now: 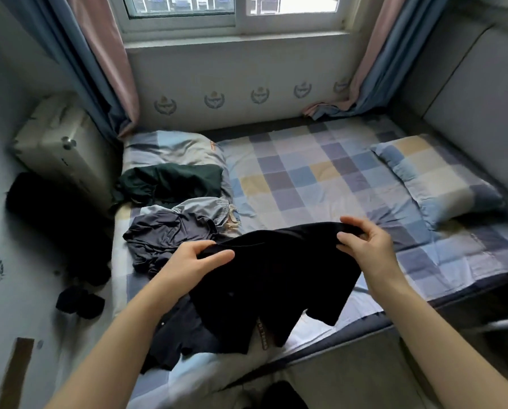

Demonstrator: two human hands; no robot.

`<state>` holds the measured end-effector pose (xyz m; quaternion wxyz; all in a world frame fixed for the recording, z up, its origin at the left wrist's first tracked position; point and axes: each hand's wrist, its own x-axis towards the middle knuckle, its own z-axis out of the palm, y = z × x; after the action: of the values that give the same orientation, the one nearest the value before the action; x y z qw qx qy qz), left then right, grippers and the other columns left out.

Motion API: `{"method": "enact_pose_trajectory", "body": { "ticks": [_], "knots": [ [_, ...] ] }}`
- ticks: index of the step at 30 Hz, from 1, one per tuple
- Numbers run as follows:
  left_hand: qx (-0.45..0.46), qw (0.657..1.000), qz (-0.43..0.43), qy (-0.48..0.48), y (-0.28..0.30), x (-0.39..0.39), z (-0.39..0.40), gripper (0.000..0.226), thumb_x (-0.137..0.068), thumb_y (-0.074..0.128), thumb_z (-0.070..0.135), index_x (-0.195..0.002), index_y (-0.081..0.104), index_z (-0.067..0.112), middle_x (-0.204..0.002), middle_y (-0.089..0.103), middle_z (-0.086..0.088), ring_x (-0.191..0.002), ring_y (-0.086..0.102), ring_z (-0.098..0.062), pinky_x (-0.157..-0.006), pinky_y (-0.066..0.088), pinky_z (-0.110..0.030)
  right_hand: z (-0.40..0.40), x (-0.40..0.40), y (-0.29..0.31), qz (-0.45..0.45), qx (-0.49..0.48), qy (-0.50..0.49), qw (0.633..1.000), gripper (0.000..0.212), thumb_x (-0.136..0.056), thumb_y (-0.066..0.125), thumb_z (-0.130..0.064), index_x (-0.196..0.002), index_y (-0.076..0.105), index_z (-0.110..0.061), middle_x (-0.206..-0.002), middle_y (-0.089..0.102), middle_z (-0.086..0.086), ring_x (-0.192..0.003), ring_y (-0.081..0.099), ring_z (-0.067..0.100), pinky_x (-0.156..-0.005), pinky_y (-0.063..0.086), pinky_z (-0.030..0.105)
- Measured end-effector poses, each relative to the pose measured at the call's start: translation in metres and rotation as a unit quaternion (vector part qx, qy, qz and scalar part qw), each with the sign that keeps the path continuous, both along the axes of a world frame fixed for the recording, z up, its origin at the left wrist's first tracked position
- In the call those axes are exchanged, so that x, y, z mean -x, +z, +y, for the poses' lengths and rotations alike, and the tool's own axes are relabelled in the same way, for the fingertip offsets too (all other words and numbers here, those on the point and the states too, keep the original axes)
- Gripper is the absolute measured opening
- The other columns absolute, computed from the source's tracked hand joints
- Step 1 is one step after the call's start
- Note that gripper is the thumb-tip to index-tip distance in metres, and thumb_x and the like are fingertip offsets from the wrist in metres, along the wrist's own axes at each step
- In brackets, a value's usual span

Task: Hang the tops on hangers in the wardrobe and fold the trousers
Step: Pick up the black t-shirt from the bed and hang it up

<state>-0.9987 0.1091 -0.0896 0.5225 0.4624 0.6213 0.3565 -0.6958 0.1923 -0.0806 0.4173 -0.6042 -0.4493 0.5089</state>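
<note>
Reaching forward from the bottom of the frame, both my bare forearms angle in toward the centre. My left hand (pixel 199 258) sits left of centre, fingers curled over a bunched edge of the black top (pixel 273 278), thumb stretched along the fabric, so that grip is clamped on the cloth. My right hand (pixel 362 240) is right of centre and slightly higher, its fingertips and thumb pinching the same upper edge. The black top stretches between the two grips and hangs down from them over the near edge of the bed (pixel 320 178), toward lower centre. To the left of my left hand, a grey garment (pixel 164 234) lies crumpled on the checked sheet, with a dark green garment (pixel 173 184) beyond it against a pillow (pixel 170 149). More dark clothing (pixel 176 338) lies under my left forearm.
</note>
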Motion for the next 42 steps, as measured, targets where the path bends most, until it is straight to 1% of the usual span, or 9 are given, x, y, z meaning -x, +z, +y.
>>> {"method": "enact_pose_trajectory", "body": {
  "ticks": [6,9,12,17,20,24,28,33,42],
  "knots": [
    [0.0,0.996,-0.089,0.017,0.022,-0.057,0.019,0.032,-0.081,0.071,0.044,-0.086,0.076,0.012,-0.082,0.074,-0.009,-0.072,0.07,-0.024,-0.064,0.053,-0.027,-0.047,-0.038,-0.009,-0.306,0.008,0.027,0.952,0.079,-0.072,0.072,-0.052,-0.136,0.039,-0.018,-0.134,0.049,0.004,-0.128,0.035,0.028,-0.104,0.037,0.044],
    [-0.004,0.996,-0.062,-0.067,0.037,-0.093,0.027,0.054,-0.069,0.074,0.048,-0.084,0.065,-0.003,-0.077,0.061,-0.016,-0.07,0.058,-0.027,-0.068,0.042,-0.037,-0.077,-0.057,-0.015,-0.424,0.01,0.011,0.906,0.082,-0.061,0.065,-0.071,-0.119,0.04,-0.019,-0.123,0.053,0.006,-0.12,0.035,0.031,-0.097,0.033,0.044],
    [-0.006,0.982,-0.021,-0.187,0.048,-0.136,0.034,0.049,-0.066,0.074,0.053,-0.063,0.055,0.008,-0.062,0.044,-0.008,-0.057,0.043,-0.02,-0.054,0.031,-0.028,-0.103,-0.089,-0.026,-0.491,0.003,-0.026,0.871,0.067,-0.066,0.065,-0.07,-0.1,0.04,-0.018,-0.101,0.056,0.005,-0.106,0.044,0.03,-0.092,0.031,0.039],
    [-0.025,0.957,0.007,-0.289,0.062,-0.233,0.041,0.017,-0.06,0.076,0.048,-0.061,0.067,0.035,-0.058,0.061,0.009,-0.058,0.062,-0.01,-0.053,0.044,-0.019,-0.137,-0.165,-0.034,-0.474,-0.006,-0.164,0.865,0.026,-0.081,0.07,-0.027,-0.09,0.052,-0.01,-0.091,0.061,0.012,-0.098,0.052,0.035,-0.085,0.032,0.039],
    [-0.032,0.939,0.003,-0.343,0.067,-0.301,0.043,0.008,-0.067,0.075,0.039,-0.068,0.07,0.033,-0.063,0.068,0.01,-0.063,0.069,-0.008,-0.054,0.05,-0.017,-0.166,-0.223,-0.025,-0.473,0.051,-0.246,0.845,0.013,-0.088,0.058,-0.023,-0.094,0.054,-0.012,-0.097,0.065,0.012,-0.101,0.053,0.035,-0.072,0.032,0.037],
    [-0.061,0.919,0.042,-0.386,0.063,-0.391,0.034,0.03,-0.081,0.072,0.018,-0.055,0.061,0.029,-0.052,0.052,0.007,-0.052,0.056,-0.012,-0.049,0.042,-0.019,-0.216,-0.298,-0.009,-0.474,0.096,-0.312,0.818,0.011,-0.092,0.049,-0.025,-0.098,0.049,-0.016,-0.086,0.055,0.005,-0.091,0.056,0.032,-0.062,0.033,0.033],
    [-0.113,0.885,0.094,-0.442,0.055,-0.484,0.015,0.044,-0.08,0.073,0.033,-0.056,0.037,0.02,-0.055,0.028,-0.002,-0.049,0.033,-0.015,-0.049,0.021,-0.025,-0.267,-0.375,0.005,-0.468,0.081,-0.359,0.803,0.002,-0.092,0.049,-0.018,-0.093,0.05,-0.017,-0.093,0.044,-0.005,-0.082,0.048,0.018,-0.064,0.035,0.028],
    [-0.195,0.802,0.237,-0.512,0.045,-0.592,-0.003,0.06,-0.075,0.076,0.04,-0.046,0.028,0.017,-0.041,0.023,0.004,-0.041,0.026,-0.011,-0.048,0.021,-0.028,-0.319,-0.456,0.028,-0.261,0.054,-0.434,0.861,0.017,-0.09,0.047,-0.015,-0.073,0.05,-0.014,-0.065,0.052,-0.004,-0.059,0.049,0.009,-0.048,0.035,0.014],
    [-0.201,0.667,0.251,-0.672,0.013,-0.75,-0.057,0.051,-0.07,0.077,0.037,-0.045,0.036,0.018,-0.04,0.034,0.01,-0.041,0.032,-0.005,-0.042,0.026,-0.017,-0.425,-0.543,0.044,-0.213,0.021,-0.53,0.82,0.011,-0.087,0.054,-0.024,-0.076,0.055,-0.025,-0.07,0.058,-0.008,-0.069,0.057,0.007,-0.061,0.043,0.02]
  ]
}}
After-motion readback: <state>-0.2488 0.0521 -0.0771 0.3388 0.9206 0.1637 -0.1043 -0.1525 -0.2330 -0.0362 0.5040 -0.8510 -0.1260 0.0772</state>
